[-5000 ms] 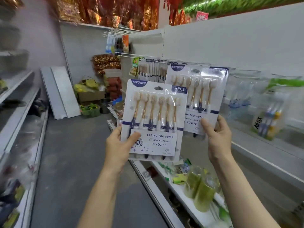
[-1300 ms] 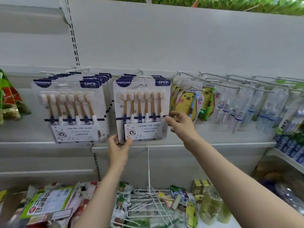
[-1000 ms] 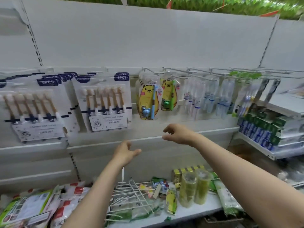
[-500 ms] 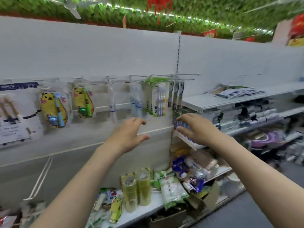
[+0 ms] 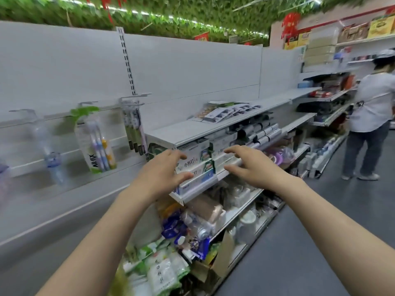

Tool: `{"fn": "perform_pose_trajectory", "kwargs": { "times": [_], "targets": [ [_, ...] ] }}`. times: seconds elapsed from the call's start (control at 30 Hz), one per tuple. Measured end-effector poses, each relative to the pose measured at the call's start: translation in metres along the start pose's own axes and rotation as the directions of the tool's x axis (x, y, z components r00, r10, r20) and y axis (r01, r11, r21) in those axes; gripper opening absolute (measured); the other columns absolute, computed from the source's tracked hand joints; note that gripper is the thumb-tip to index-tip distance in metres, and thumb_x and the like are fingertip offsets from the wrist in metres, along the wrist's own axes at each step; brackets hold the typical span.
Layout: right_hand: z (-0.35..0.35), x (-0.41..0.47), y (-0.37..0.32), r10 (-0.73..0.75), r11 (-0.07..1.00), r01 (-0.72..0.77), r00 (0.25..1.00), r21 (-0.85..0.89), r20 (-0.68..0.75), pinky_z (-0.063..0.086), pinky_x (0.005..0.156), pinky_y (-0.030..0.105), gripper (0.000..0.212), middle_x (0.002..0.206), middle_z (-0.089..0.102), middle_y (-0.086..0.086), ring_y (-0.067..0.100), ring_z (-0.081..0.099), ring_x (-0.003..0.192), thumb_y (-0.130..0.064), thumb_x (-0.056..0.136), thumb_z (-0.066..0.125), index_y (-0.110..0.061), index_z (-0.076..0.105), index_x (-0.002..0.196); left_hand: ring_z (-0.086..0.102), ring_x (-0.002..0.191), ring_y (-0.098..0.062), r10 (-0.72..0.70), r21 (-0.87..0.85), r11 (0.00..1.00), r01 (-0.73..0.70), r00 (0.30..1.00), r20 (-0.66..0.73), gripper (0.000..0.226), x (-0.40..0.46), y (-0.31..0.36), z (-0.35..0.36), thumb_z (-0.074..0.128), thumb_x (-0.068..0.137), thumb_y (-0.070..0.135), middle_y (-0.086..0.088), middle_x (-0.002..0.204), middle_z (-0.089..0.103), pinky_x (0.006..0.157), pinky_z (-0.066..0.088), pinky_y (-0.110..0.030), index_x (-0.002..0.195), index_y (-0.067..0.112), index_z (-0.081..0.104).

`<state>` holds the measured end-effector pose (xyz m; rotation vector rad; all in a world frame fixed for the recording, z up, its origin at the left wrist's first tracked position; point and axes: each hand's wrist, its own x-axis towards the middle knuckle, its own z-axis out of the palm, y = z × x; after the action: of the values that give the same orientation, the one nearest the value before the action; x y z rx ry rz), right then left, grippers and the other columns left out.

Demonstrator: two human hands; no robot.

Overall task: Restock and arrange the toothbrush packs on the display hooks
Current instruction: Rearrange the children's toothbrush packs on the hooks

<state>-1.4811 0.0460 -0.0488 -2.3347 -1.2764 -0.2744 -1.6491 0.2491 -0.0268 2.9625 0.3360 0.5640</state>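
Note:
Toothbrush packs hang on display hooks along the white back panel: a green-topped clear pack [image 5: 96, 144], a dark slim pack [image 5: 134, 129] to its right, and a blurred clear pack [image 5: 50, 150] at the left. My left hand [image 5: 164, 174] and my right hand [image 5: 248, 162] are both held out in front of white and green toothpaste boxes [image 5: 196, 165] on a shelf, fingers spread and loosely bent. Neither hand holds anything. I cannot tell whether the fingertips touch the boxes.
A grey shelf [image 5: 192, 130] above the boxes carries flat printed packs [image 5: 226, 111]. Lower shelves hold mixed bagged goods [image 5: 166, 272] and bottles. A person in a white top [image 5: 373, 116] stands in the aisle at the right. The grey floor [image 5: 299, 253] runs along the shelving.
The view has swung right, away from the gum-care toothbrush packs. Both hands let go of those packs and moved right to the toothpaste boxes, empty.

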Motion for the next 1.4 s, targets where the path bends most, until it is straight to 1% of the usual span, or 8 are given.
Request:
{"fn": "perform_pose_trajectory", "kwargs": {
  "times": [0.17,0.27,0.4,0.6,0.77,1.13,1.27,1.4],
  "targets": [
    [-0.021,0.076,0.095,0.015,1.0,-0.016,1.0,-0.008,-0.026,0.048,0.102,0.041,0.052,0.139,0.057,0.0,0.019,0.056,0.122,-0.049,0.095,0.059,-0.025,0.049,0.14,0.05,0.125,-0.014,0.032,-0.03,0.999,-0.031,0.999,0.006,0.059,0.118,0.018,0.051,0.057,0.088,0.059,0.006,0.139,0.051,0.103,0.045,-0.037,0.136,0.027,0.047],
    [-0.038,0.139,0.155,0.022,0.999,-0.022,1.0,-0.035,-0.003,0.048,0.099,0.037,0.049,0.137,0.058,0.0,0.018,0.057,0.119,-0.046,0.097,0.059,-0.024,0.051,0.14,0.051,0.121,-0.013,0.028,-0.072,0.997,-0.029,0.999,-0.019,0.055,0.206,0.025,0.072,0.058,0.089,0.057,0.006,0.136,0.052,0.099,0.046,-0.035,0.134,0.027,0.048],
    [-0.057,0.215,0.239,0.047,0.996,-0.047,0.999,-0.078,-0.006,0.043,0.094,0.029,0.049,0.138,0.058,-0.001,0.018,0.055,0.124,-0.044,0.098,0.058,-0.021,0.051,0.14,0.046,0.129,-0.016,0.029,-0.084,0.996,-0.035,0.997,-0.077,0.054,0.317,0.034,0.1,0.057,0.091,0.055,0.003,0.141,0.05,0.104,0.041,-0.034,0.135,0.025,0.049],
    [-0.056,0.288,0.362,0.101,0.995,-0.101,0.995,0.02,-0.019,0.04,0.09,0.022,0.041,0.13,0.064,-0.003,0.015,0.058,0.119,-0.041,0.098,0.06,-0.02,0.059,0.133,0.04,0.131,-0.018,0.019,-0.097,0.995,-0.029,0.994,-0.103,0.054,0.446,0.057,0.154,0.056,0.092,0.053,-0.002,0.14,0.049,0.104,0.034,-0.032,0.135,0.021,0.051],
    [-0.048,0.355,0.461,0.103,0.984,-0.093,0.992,0.151,-0.065,0.043,0.093,0.025,0.04,0.127,0.063,-0.006,0.011,0.058,0.115,-0.043,0.097,0.06,-0.023,0.059,0.132,0.043,0.128,-0.021,-0.015,-0.092,0.996,0.0,0.987,-0.161,0.054,0.548,0.073,0.204,0.055,0.091,0.056,-0.003,0.135,0.053,0.104,0.036,-0.034,0.132,0.02,0.054],
    [-0.023,0.571,0.673,-0.102,0.96,0.085,0.994,0.265,0.05,0.043,0.099,0.029,0.046,0.133,0.062,-0.005,0.013,0.055,0.123,-0.049,0.095,0.061,-0.02,0.06,0.132,0.04,0.132,-0.02,-0.288,-0.116,0.957,0.267,0.928,-0.235,0.054,0.782,0.115,0.298,0.057,0.091,0.054,-0.002,0.137,0.054,0.106,0.034,-0.033,0.131,0.018,0.056],
    [-0.008,0.64,0.701,-0.207,0.937,0.175,0.976,0.303,0.074,0.039,0.096,0.027,0.044,0.132,0.062,-0.007,0.013,0.053,0.123,-0.048,0.092,0.066,-0.025,0.063,0.129,0.041,0.131,-0.02,-0.402,-0.107,0.916,0.388,0.888,-0.222,0.056,0.836,0.113,0.315,0.055,0.092,0.056,-0.001,0.137,0.054,0.105,0.035,-0.034,0.133,0.019,0.054],
    [0.026,0.684,0.698,-0.273,0.905,0.21,0.953,0.37,0.128,0.045,0.099,0.033,0.05,0.127,0.065,-0.009,0.012,0.056,0.121,-0.055,0.081,0.074,-0.031,0.066,0.124,0.042,0.128,-0.019,-0.519,-0.119,0.855,0.506,0.824,-0.226,0.055,0.845,0.105,0.332,0.055,0.092,0.055,0.0,0.137,0.053,0.102,0.035,-0.032,0.134,0.02,0.052]
  ]
}}
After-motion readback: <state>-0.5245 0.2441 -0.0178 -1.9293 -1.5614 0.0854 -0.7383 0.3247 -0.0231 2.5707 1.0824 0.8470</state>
